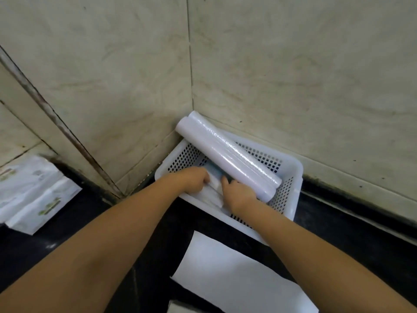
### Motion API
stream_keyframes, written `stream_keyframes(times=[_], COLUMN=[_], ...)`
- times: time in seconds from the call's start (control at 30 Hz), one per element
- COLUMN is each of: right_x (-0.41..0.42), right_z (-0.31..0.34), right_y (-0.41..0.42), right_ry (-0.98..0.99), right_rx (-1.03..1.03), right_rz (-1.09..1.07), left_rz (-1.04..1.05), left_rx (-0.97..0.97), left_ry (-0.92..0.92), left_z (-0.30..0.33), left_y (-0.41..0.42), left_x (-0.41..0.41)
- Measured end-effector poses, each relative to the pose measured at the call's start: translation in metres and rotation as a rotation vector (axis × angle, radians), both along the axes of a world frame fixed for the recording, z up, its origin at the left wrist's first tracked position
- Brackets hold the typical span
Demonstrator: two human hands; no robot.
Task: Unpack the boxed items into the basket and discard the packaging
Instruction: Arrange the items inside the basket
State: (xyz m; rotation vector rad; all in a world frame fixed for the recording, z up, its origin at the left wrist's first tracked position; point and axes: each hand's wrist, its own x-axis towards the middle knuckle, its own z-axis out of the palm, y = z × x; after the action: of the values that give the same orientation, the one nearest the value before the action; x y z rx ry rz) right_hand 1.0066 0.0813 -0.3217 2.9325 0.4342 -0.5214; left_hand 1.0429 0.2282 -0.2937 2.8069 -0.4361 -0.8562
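Now both hands (196,177) inside basket (291,177) corner; grip perhaps closed.

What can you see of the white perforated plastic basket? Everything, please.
The white perforated plastic basket is rectangular, with a solid rim and walls dotted with small holes. It sits upright on the dark counter, pushed into the corner of the tiled walls. Two white film-wrapped rolls lie diagonally in it, their far ends sticking out over the rim. Both hands, left hand and right hand, reach inside onto a flat whitish packet.

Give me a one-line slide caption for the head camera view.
Both hands, left and right, settle a flat white packet into a perforated white basket beside two wrapped rolls.
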Motion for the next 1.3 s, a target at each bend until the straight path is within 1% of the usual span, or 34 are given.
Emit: stream_keyframes(times=[0.07,0.13,0.2,0.27,0.33,0.47,0.6,0.67,0.77,0.87,1.0,1.07,1.17,1.23,1.3], right_x=[-0.001,-0.001,0.0,-0.001,-0.002,-0.008,-0.013,-0.014,-0.013,-0.002,0.015,0.014,0.01,0.007,0.006], right_z=[0.003,0.011,0.023,0.036,0.045,0.049,0.041,0.035,0.026,0.028,0.037,0.037,0.037,0.039,0.048], right_y=[0.0,-0.002,-0.004,-0.006,-0.009,-0.017,-0.018,-0.016,-0.008,-0.002,-0.004,-0.005,-0.001,0.0,-0.004], right_ry=[-0.021,-0.047,-0.034,-0.036,-0.09,-0.195,-0.224,-0.213,-0.124,0.024,0.466,0.575,0.576,0.539,0.45], right_rx=[0.025,0.132,0.271,0.349,0.341,0.247,0.254,0.27,0.298,0.439,0.592,0.6,0.557,0.501,0.363], right_rz=[-0.012,-0.052,-0.129,-0.168,-0.164,-0.096,-0.038,-0.028,-0.075,-0.196,-0.171,-0.188,-0.21,-0.144,-0.064], left_rz=[-0.052,-0.115,-0.151,-0.187,-0.228,-0.234,-0.279,-0.304,-0.291,-0.328,-0.33,-0.317,-0.304,-0.259,-0.203], left_rx=[0.012,0.062,0.105,0.126,0.113,0.11,0.17,0.185,0.151,0.162,0.164,0.187,0.261,0.22,0.152], left_ry=[0.011,0.02,0.022,-0.004,-0.022,0.074,0.161,0.16,0.196,0.229,0.171,0.122,0.015,0.05,0.094], left_z=[-0.002,-0.003,-0.004,-0.005,-0.007,-0.008,-0.001,0.004,0.017,0.033,0.045,0.043,0.031,0.02,0.011], left_y=[0.001,0.001,0.002,0.005,0.006,0.0,-0.005,-0.004,0.003,0.011,0.015,0.015,0.011,0.007,0.004], left_x=[0.003,0.002,0.004,0.005,0.008,0.013,0.011,0.006,0.002,0.002,0.003,0.004,0.004,0.003,0.002])
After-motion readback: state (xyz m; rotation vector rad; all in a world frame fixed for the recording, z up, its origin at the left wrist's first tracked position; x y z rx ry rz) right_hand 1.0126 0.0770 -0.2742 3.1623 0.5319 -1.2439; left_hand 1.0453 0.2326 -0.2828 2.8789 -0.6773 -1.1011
